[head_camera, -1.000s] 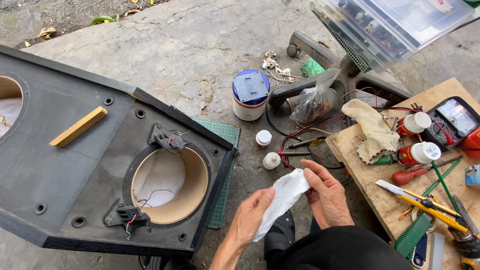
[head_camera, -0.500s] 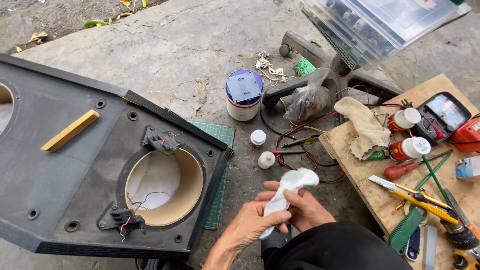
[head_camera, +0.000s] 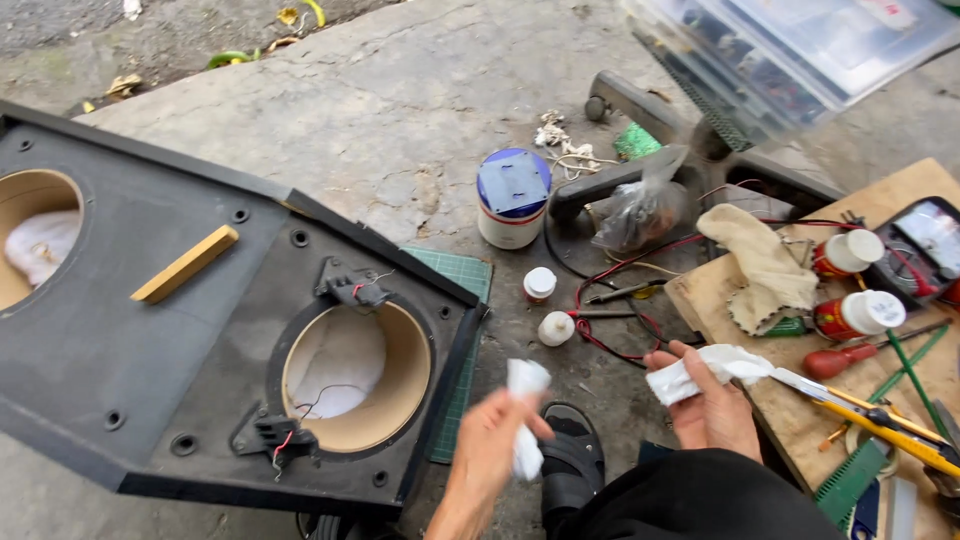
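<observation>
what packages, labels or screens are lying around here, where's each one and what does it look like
Round tub: on the concrete ahead, white wall, blue lid.
Two small bottles: just before the tub, white caps.
Two red bottles: on the wooden board at right, lying down, white caps.
Meter: far right, dark case, pale dial face.
Clear plastic bag: right of the tub, crumpled.
Clear plastic case: top right, many compartments.

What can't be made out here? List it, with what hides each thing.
Head view only:
- Left hand: motion blur hides its fingers' grip on the white wad.
- Clear case: blurred and cut by the top edge; contents unreadable.
- Speaker box: cut by the left edge; interior mostly hidden by its panel.
- Meter: cut by the right edge.
- Plastic bag: contents unclear through wrinkled film.
</observation>
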